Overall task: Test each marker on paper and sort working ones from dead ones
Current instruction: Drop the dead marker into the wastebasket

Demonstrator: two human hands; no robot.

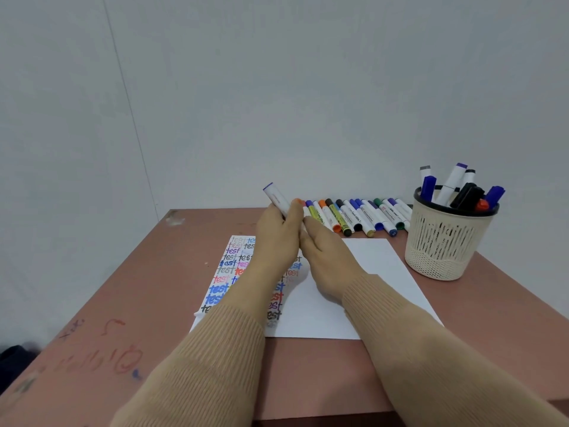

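Observation:
My left hand (277, 232) grips a white marker with a purple end (275, 197), held tilted above the far edge of the paper. My right hand (326, 257) meets the left at the marker's lower end, which is hidden between the fingers. The white paper (369, 272) lies on the table, its left part covered with the word "test" written in many colours. A row of several markers (354, 215) lies along the table's far edge, just beyond my hands. A cream basket (446, 241) at the right holds several more markers.
The brownish-pink table (154, 288) has scribbles at its front left. A plain white wall stands close behind the table. A dark object (14, 359) sits low beyond the table's left edge.

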